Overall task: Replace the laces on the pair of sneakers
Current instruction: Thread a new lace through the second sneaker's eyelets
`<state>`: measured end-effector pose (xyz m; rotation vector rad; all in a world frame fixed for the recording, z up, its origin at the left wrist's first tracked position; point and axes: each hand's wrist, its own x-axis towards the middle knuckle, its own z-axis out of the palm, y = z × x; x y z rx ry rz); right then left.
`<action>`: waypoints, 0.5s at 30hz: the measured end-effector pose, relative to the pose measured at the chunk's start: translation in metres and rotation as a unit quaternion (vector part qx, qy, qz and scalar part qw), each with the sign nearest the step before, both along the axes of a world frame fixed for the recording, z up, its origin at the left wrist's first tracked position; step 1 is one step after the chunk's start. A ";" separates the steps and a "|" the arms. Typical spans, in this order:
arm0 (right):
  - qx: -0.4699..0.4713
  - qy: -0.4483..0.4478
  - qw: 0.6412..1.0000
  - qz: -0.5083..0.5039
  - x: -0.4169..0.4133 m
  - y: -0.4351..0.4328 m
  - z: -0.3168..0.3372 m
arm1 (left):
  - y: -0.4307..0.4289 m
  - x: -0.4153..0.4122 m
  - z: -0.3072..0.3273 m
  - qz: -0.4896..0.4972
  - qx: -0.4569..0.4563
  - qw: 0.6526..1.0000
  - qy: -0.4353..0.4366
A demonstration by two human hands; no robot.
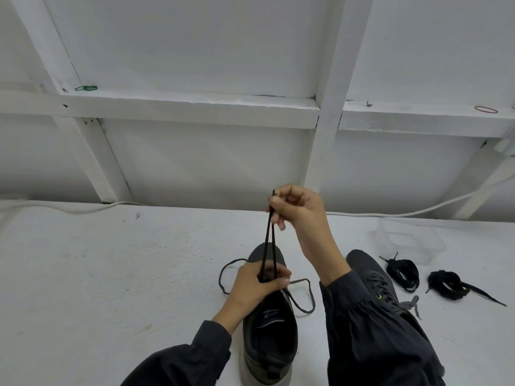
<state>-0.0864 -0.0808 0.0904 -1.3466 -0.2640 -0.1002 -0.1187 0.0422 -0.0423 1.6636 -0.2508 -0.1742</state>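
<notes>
Two dark grey mesh sneakers sit on the white painted table [97, 274]. The nearer sneaker [269, 338] stands in the middle, toe pointing away from the person, its opening facing up. The second sneaker [374, 277] lies just to its right, partly behind the person's dark sleeve, and still carries its grey flat laces [408, 305].

The left hand [259, 284] rests on the front of the nearer sneaker, fingers curled over the eyelet area, thumb pressed in where the cord comes out. The right hand [295, 207] is raised well above it, fingers folded tight, pinching a thin black round lace [269, 240]. Two strands of that lace run taut from the sneaker up to the pinch, close together. Two slack loops of thin dark cord lie on the table, one left of the toe [224, 277] and one right of the left hand [306, 296]; I can't tell whether they belong to the same lace.

Further right lie two coiled bundles of black flat laces, one [402, 274] beside the second sneaker and one [448, 285] beyond it. Behind them stands one clear plastic tub [409, 240]. One white cable [418, 213] runs along the back edge of the table. On the white wooden wall ledge sit what look like two green rubber bands [86, 88] at left and one red rubber band [486, 109] at right.
</notes>
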 end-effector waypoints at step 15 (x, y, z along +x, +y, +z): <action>-0.368 0.222 0.902 0.045 0.033 -0.046 -0.047 | -0.001 -0.003 0.005 -0.004 -0.061 0.997 0.055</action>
